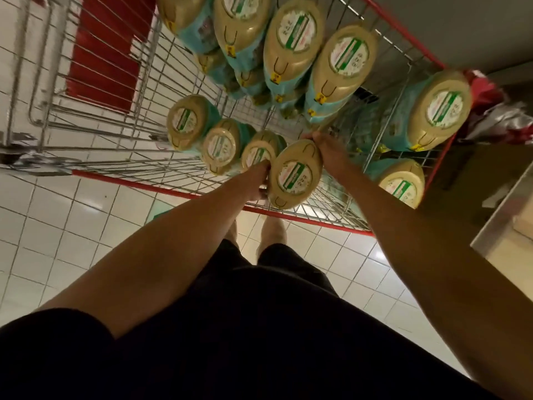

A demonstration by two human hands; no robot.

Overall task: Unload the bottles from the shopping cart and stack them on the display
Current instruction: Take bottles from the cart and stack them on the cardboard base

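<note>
Shop — wire cart (138, 184), bottles (291, 44), tiled floor (57, 226)

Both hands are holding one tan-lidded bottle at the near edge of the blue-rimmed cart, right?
Not quite. The head view shows the cart has a red rim, not blue. The rest stands: the left hand and right hand hold one tan-lidded bottle at its near edge.

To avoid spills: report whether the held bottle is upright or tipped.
Roughly upright: bottle lid faces the overhead camera; left hand and right hand grip it.
</note>
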